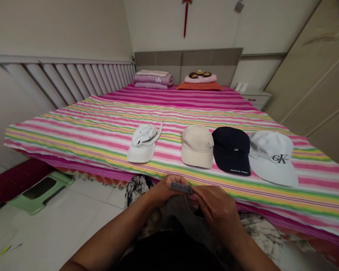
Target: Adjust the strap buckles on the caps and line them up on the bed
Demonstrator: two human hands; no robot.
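Close to my body, both hands grip a dark grey cap (173, 210) by its back strap. My left hand (168, 188) is closed on the strap's left part, and my right hand (216, 205) pinches the strap's other end near the buckle. Much of the cap lies in shadow under my arms. Beyond my hands, a white cap (142, 145) with a loose strap sits on the bed. To its right are a beige cap (197, 146), a navy cap (232, 150) and a white CK cap (274, 158), side by side.
The bed (101, 131) has a striped cover. Folded purple bedding (152, 79) and a pink and orange stack (200, 81) lie at the headboard. A green stool (42, 192) stands on the floor at left, and a white nightstand (255, 97) at back right.
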